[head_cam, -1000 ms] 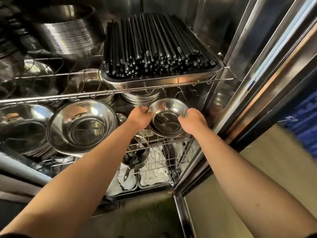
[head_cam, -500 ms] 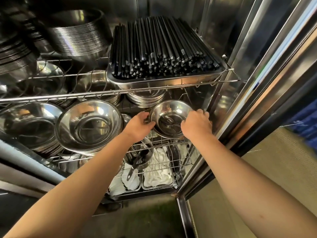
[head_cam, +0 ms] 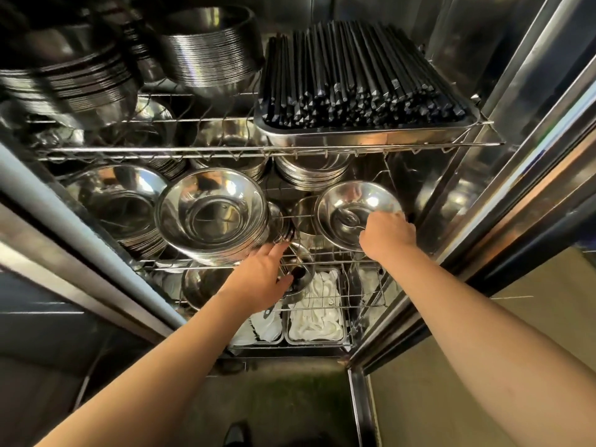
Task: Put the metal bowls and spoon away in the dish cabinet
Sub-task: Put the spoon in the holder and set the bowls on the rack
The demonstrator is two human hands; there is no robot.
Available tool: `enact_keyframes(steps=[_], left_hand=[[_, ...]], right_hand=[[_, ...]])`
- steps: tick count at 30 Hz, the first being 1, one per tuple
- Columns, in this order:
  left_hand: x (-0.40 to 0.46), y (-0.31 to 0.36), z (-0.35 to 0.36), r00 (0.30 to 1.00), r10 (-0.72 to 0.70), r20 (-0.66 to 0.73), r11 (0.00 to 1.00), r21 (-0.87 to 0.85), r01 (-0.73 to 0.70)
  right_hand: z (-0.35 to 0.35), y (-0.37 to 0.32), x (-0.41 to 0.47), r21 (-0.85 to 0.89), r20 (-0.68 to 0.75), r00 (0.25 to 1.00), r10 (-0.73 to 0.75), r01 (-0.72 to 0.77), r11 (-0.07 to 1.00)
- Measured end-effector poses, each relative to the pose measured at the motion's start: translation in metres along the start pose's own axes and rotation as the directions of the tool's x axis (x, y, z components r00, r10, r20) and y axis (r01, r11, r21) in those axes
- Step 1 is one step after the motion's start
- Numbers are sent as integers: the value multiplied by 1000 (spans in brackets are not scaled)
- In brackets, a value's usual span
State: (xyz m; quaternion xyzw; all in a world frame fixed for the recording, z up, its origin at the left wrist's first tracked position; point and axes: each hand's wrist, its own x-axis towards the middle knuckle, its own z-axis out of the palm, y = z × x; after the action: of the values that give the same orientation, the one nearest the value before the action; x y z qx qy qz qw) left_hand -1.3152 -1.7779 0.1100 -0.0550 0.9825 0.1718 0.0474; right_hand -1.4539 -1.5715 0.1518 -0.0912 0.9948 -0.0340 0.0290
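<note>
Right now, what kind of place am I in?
Probably a restaurant or canteen kitchen, at an open steel dish cabinet: tall stacks of metal bowls on wire racks and a tray of many black chopsticks suggest bulk service.

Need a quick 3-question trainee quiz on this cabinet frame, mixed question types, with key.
1. True or false: both hands grip the small metal bowl.
2. What fills the steel tray on the upper wire shelf? A) spoons B) black chopsticks C) white cloths
3. Fill in: a ____ lies inside the small metal bowl.

Key:
1. False. Only the right hand holds its rim; the left hand is lower, by the stack of large bowls.
2. B
3. spoon
</note>
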Motion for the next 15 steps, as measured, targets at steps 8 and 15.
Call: enact_keyframes(steps=[8,15], left_hand=[[-17,-15,14,999,7,-32,967,256,2],[-20,-19,20,999,18,-35,951,311,-6]], right_hand=[[0,-4,-5,37,-23,1000,4,-3,999],[-12,-2,-25,166,-71,992,-101,112,980]])
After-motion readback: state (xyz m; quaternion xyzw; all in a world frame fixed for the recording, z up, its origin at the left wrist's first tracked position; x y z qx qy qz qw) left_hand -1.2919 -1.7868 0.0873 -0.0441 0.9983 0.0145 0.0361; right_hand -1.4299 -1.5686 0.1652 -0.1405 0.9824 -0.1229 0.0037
